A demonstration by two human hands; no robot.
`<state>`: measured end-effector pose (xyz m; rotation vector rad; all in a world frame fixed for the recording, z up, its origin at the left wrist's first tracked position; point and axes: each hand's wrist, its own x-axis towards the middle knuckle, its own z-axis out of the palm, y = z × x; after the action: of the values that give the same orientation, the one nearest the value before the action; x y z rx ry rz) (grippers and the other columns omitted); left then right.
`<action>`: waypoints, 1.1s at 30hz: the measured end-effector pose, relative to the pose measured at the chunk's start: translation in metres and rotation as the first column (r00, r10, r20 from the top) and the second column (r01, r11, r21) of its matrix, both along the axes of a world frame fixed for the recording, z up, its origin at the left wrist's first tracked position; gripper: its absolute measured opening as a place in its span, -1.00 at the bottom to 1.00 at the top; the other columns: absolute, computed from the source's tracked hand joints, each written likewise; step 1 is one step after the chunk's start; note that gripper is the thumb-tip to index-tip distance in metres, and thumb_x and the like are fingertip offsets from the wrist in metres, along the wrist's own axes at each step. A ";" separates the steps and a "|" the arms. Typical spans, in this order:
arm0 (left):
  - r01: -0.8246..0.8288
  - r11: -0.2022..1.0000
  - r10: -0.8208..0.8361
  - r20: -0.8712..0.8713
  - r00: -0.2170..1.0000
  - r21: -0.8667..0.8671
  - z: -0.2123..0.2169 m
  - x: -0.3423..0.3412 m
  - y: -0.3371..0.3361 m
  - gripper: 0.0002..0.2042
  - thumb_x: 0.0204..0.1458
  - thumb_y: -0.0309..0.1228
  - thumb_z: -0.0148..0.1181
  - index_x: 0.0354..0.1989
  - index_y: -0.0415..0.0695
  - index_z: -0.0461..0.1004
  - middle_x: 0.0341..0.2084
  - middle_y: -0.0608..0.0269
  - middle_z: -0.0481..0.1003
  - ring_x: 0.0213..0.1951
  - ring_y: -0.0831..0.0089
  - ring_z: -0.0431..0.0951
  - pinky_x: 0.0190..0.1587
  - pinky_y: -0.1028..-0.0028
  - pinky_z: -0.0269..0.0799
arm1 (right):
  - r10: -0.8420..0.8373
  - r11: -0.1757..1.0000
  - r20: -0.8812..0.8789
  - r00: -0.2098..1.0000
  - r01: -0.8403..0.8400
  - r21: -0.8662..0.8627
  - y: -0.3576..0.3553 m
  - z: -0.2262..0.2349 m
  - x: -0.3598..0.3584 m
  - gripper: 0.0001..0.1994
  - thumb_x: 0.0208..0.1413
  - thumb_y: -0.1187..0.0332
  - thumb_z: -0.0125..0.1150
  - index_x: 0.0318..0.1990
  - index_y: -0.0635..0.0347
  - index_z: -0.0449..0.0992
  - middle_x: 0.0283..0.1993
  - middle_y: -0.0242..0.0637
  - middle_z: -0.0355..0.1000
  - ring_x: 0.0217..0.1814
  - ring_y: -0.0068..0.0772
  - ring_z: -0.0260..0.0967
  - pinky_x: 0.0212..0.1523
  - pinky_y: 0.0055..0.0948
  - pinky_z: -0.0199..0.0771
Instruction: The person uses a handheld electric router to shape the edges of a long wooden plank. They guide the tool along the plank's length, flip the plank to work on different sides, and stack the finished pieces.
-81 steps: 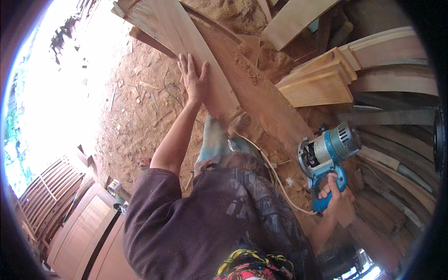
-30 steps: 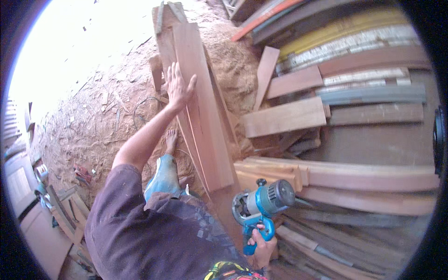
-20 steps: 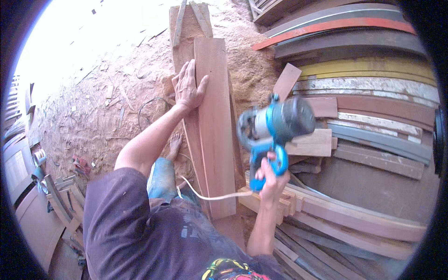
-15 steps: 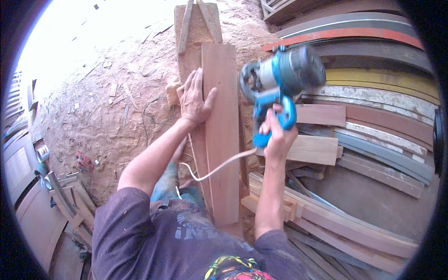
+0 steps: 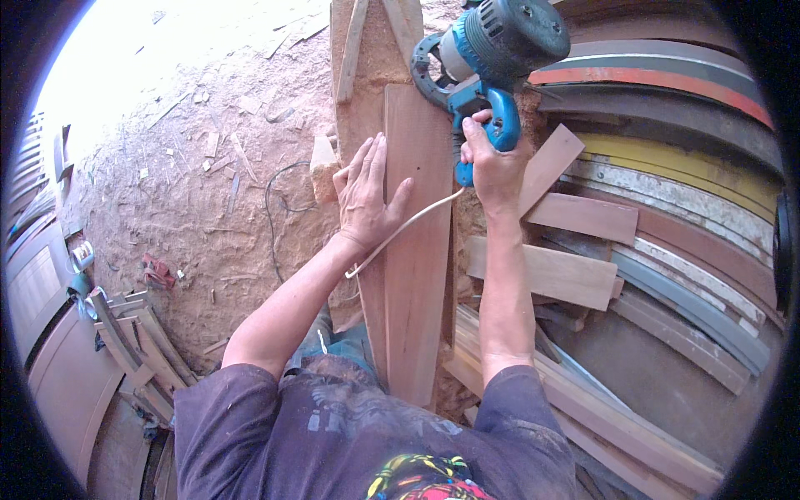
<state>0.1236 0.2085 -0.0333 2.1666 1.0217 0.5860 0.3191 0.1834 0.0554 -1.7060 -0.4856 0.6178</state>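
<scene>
A long reddish wooden plank (image 5: 417, 275) lies lengthwise in front of me on a stack of other planks. My left hand (image 5: 367, 196) presses flat on its left edge, fingers spread. My right hand (image 5: 492, 162) grips the blue handle of a blue and grey power tool (image 5: 492, 46), held at the far end of the plank near its right edge. The tool's white cord (image 5: 400, 233) loops down across the plank beneath my left wrist.
Short boards (image 5: 550, 271) and curved wooden strips (image 5: 692, 192) are piled on the right. Sawdust and wood chips cover the ground (image 5: 208, 167) on the left, with a dark cable (image 5: 275, 208) lying there. Panelled wooden pieces (image 5: 58, 358) lean at the lower left.
My right hand has lifted the power tool from low at my right side up to the plank's far end. My left hand has stayed on the plank.
</scene>
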 end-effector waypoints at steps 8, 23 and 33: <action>-0.022 0.999 0.022 0.022 1.000 0.033 0.001 0.002 0.000 -0.24 0.20 -0.12 0.33 0.51 -0.23 0.24 0.46 0.02 0.34 0.50 0.12 0.26 0.43 0.15 0.08 | 0.020 1.000 -0.025 0.999 -0.019 0.020 -0.021 -0.001 -0.016 -0.93 0.21 0.53 0.35 -0.24 0.17 0.56 -0.53 -0.48 0.45 -0.58 -0.68 0.37 -0.57 -0.57 0.31; -0.460 0.875 0.446 -0.118 0.887 -0.152 0.020 0.102 0.067 -0.07 -0.07 0.21 0.51 0.24 -0.34 0.35 0.09 -0.18 0.40 0.22 -0.07 0.39 0.35 0.09 0.29 | 0.058 0.998 0.135 0.989 -0.055 -0.023 -0.052 -0.025 -0.027 -0.92 0.22 0.58 0.33 -0.19 0.22 0.57 -0.48 -0.45 0.43 -0.55 -0.65 0.36 -0.51 -0.51 0.36; -0.395 0.904 0.416 0.118 0.902 -0.162 0.008 0.084 0.033 -0.05 -0.13 -0.06 0.61 0.35 -0.31 0.23 0.17 -0.23 0.42 0.26 -0.08 0.46 0.34 0.14 0.36 | 0.025 1.000 0.165 0.986 -0.024 -0.006 -0.090 -0.024 -0.050 -0.92 0.21 0.56 0.35 -0.20 0.20 0.58 -0.49 -0.46 0.44 -0.54 -0.66 0.37 -0.53 -0.53 0.35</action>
<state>0.2073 0.2416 -0.0252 1.7672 1.4003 0.8321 0.2687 0.0931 0.0315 -1.7653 -0.6243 0.4968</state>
